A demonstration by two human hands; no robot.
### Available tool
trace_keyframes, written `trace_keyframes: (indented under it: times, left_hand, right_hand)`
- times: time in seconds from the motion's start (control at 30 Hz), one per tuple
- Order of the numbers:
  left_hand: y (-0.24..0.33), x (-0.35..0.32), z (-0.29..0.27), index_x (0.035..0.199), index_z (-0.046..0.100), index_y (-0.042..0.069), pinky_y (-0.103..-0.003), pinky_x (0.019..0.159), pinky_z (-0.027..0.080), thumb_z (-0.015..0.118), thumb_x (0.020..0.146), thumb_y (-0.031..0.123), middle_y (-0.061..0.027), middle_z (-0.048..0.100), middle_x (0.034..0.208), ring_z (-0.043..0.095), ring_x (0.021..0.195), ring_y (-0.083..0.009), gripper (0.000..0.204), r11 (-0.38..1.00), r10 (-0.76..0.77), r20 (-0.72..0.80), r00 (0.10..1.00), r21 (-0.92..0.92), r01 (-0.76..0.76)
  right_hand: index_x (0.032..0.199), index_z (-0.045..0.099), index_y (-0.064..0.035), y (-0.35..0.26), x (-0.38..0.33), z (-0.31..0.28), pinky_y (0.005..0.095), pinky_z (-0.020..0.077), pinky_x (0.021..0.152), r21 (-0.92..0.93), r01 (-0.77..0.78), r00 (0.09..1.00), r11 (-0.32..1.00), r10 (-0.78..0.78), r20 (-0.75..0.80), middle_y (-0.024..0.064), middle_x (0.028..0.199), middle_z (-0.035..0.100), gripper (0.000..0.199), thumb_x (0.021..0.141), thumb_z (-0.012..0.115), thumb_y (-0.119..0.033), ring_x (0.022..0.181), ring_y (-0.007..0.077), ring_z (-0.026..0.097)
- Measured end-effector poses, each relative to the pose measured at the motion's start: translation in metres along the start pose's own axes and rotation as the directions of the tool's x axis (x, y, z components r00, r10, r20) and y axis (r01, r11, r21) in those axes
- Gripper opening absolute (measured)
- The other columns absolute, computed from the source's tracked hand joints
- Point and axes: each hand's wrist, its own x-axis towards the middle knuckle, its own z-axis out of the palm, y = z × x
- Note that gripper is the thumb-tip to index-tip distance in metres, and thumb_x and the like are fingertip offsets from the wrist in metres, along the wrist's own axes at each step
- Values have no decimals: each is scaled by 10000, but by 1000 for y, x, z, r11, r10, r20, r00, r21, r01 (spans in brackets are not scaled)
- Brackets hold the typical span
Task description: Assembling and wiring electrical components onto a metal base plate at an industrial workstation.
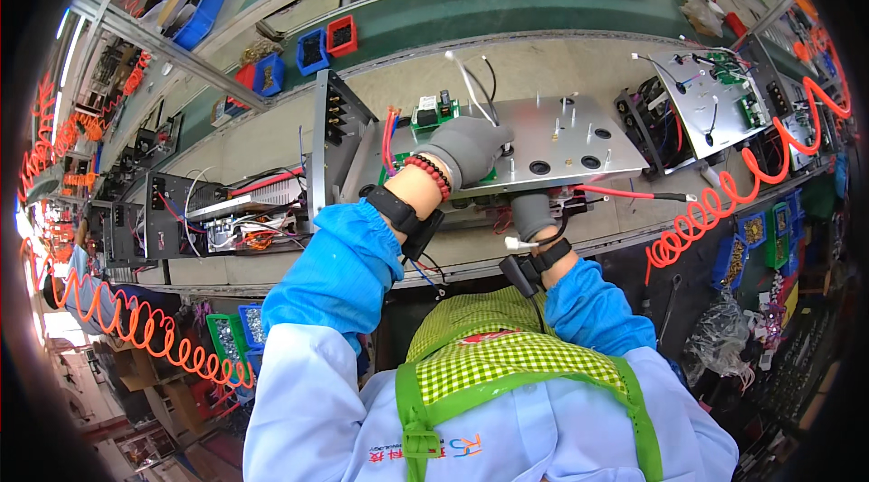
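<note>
My left hand [469,145], in a grey glove with a red bead bracelet and a black wrist strap, rests on a silver metal chassis plate [566,133]. Its fingers pinch white and black wires [471,82] that stick up from the plate. A green circuit board [433,114] with red wires [389,140] sits at the plate's left end. My right hand [532,213], also gloved grey, is tucked under the plate's near edge, and its fingers are hidden there. A red cable [625,193] runs along that edge.
An upright grey panel [330,147] stands left of the plate. More wired chassis lie at the left [226,215] and the right [701,97]. Orange coiled air hoses [724,197] hang at the bench edge. Blue and red parts bins [312,52] stand by a green conveyor.
</note>
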Motion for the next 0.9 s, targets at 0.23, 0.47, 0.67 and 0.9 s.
trace_keyframes:
  times: [0.23, 0.47, 0.67, 0.9]
  left_hand:
    - [1, 7, 4, 1075, 656, 163, -442, 752, 522, 523, 944, 262, -132, 666, 944, 659, 870, -337, 211, 1000, -8, -4, 1000, 16, 8]
    - [14, 3, 5, 990, 607, 83, -445, 721, 526, 572, 832, 83, -147, 666, 897, 656, 849, -365, 162, 1000, 19, -116, 993, 4, -19]
    - [-26, -19, -41, 1035, 595, 91, -465, 701, 524, 552, 875, 109, -154, 669, 827, 657, 790, -378, 167, 971, -238, -677, 696, -147, 190]
    - [3, -58, -46, 1306, 462, 76, -470, 765, 510, 629, 832, 126, -175, 602, 1134, 613, 943, -385, 505, 965, -222, -736, 639, -73, 251]
  right_hand:
    - [774, 731, -98, -6, -20, -6, 420, 537, 590, -904, 417, 773, 95, -560, 298, 108, 755, 683, 127, 710, 650, -172, 680, 300, 676]
    - [1014, 649, -54, -41, -31, -12, 432, 509, 687, -900, 379, 925, 216, -75, 372, 175, 937, 654, 343, 759, 713, -274, 869, 340, 641]
    - [1272, 525, -4, -18, -122, -63, 391, 501, 777, -474, 318, 925, 821, -378, -34, 192, 1060, 615, 635, 785, 766, -333, 939, 303, 624]
    - [1289, 519, -1, -61, -163, -95, 306, 460, 546, -315, 228, 867, 921, -339, -364, 83, 846, 612, 630, 783, 796, -254, 623, 146, 576]
